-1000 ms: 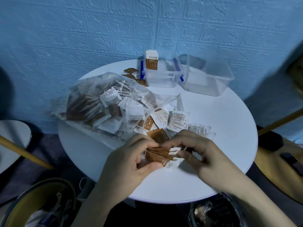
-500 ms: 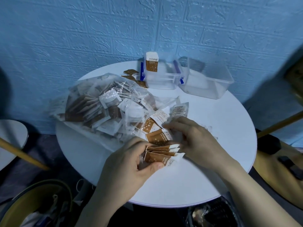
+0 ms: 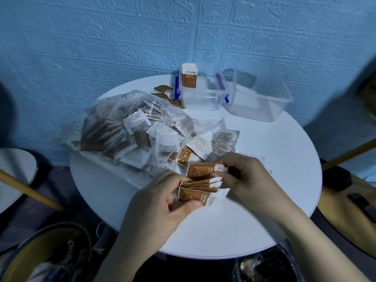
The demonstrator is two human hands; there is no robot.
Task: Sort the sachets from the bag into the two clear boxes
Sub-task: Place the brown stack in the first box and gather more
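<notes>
At the table's near edge, the right hand (image 3: 247, 176), back from the spilled pile, pinched another brown sachet (image 3: 201, 169) onto the left hand (image 3: 162, 204)'s gripped stack (image 3: 198, 191); the clear boxes (image 3: 258, 102) stood far behind, nearly empty.

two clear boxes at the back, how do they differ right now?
The left box has blue clips on its ends; none show on the right box. The left box holds one brown sachet standing upright at its left end; the right box holds none. Both are clear, lidless and side by side.
</notes>
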